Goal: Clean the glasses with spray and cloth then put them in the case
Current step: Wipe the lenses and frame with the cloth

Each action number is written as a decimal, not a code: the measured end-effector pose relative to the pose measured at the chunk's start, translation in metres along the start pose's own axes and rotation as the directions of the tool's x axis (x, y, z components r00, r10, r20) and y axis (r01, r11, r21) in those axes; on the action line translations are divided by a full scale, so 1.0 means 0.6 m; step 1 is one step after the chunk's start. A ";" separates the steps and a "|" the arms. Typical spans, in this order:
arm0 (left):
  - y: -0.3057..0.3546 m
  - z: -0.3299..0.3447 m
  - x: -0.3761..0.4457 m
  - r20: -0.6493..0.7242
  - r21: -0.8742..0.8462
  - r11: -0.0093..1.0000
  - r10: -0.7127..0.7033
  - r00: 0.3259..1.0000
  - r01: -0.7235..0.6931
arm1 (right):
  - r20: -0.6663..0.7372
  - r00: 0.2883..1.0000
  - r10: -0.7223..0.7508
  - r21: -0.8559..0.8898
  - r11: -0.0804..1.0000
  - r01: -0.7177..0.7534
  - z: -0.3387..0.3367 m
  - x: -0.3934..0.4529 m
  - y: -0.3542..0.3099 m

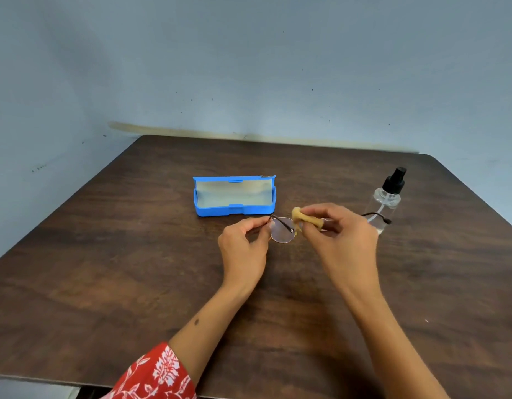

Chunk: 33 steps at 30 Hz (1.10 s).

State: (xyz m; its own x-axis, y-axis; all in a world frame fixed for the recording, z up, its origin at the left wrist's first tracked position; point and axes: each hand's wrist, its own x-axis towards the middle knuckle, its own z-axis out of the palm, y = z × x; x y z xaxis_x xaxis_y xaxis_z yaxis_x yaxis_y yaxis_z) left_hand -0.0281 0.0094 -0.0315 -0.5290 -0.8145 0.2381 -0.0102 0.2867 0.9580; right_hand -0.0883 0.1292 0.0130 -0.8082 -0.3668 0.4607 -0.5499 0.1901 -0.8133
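Observation:
Round thin-framed glasses (pixel 283 233) hang just above the dark wooden table (pixel 134 254), near its middle. My left hand (pixel 244 249) pinches the frame at its left hinge. My right hand (pixel 339 240) grips a small tan cloth (pixel 305 221) and holds it against the right lens, which my fingers hide. One temple arm sticks out to the right of that hand. Behind the glasses lies the blue case (pixel 234 210), lid open, pale lining showing. A clear spray bottle (pixel 388 201) with a black nozzle stands to the right.
The table backs onto a grey-blue wall (pixel 249 67). Its front edge runs along the bottom of the view. A red floral sleeve (pixel 157 375) covers my left upper forearm.

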 end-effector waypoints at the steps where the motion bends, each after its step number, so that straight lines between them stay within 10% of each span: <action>1: 0.001 0.000 -0.001 -0.005 -0.001 1.000 0.008 1.000 -0.008 | -0.005 0.993 -0.117 -0.104 0.988 0.116 0.009 0.003 -0.001; 9: -0.010 0.004 0.002 -0.053 -0.071 0.996 -0.052 0.997 0.048 | 0.272 0.861 -0.429 -0.539 0.673 0.506 0.051 -0.002 0.040; 33: -0.029 0.015 0.007 -0.023 -0.365 0.895 -0.284 0.959 0.257 | 0.341 0.881 -0.329 -0.540 0.698 0.470 0.069 -0.030 0.058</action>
State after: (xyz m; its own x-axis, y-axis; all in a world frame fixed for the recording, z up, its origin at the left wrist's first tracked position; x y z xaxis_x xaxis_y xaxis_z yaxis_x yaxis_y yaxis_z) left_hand -0.0376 0.0054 -0.0487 -0.4850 -0.8736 -0.0404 0.1645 -0.1365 0.9769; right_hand -0.0840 0.1047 -0.0382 -0.4589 -0.6960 0.5523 -0.8775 0.4523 -0.1592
